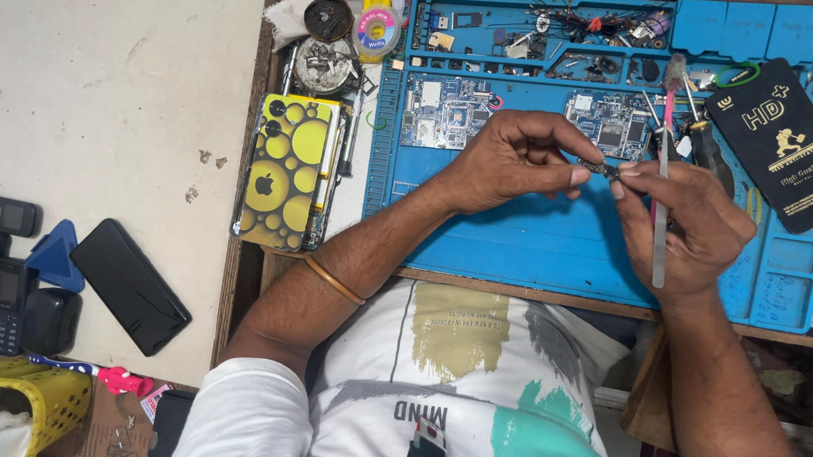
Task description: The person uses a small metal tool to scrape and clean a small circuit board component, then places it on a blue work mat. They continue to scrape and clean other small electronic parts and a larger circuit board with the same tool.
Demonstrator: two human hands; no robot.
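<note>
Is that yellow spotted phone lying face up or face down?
Face down. The yellow phone shows its spotted back cover with camera holes, lying flat on the bench edge left of the blue mat.

Head-worn view, steeply down, close.

Pinched small part (pixel 602 168) – too tiny to identify.

Far on the blue mat (pixel 537 246) lie two circuit boards (pixel 446 113). A yellow spotted phone case (pixel 288 169) sits left of it; a black phone (pixel 128 285) lies further left.
</note>
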